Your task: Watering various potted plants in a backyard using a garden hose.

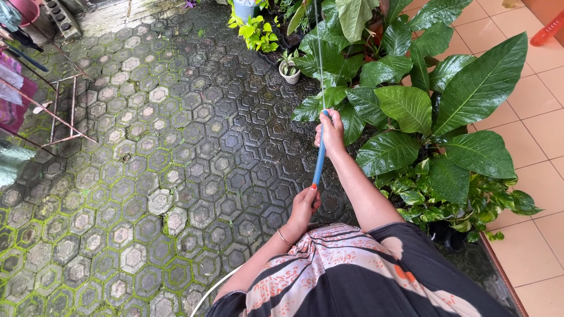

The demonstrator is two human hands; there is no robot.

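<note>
Watering was the step in hand. Your right hand [330,132] was closed around the nozzle end of the blue hose [319,161], pinching it so a thin jet of water [319,53] shot forward over the broad-leaved plants [411,105]. Your left hand [305,205] gripped the same hose lower down, just beside your patterned clothing [352,270], steadying it. The hose ran up between both hands, above the wet hexagonal paving [176,147]. Small potted plants [289,70] stood farther ahead, near the stream. By my judgement, your next move called for steady aim and a firm pinch at the tip.
</note>
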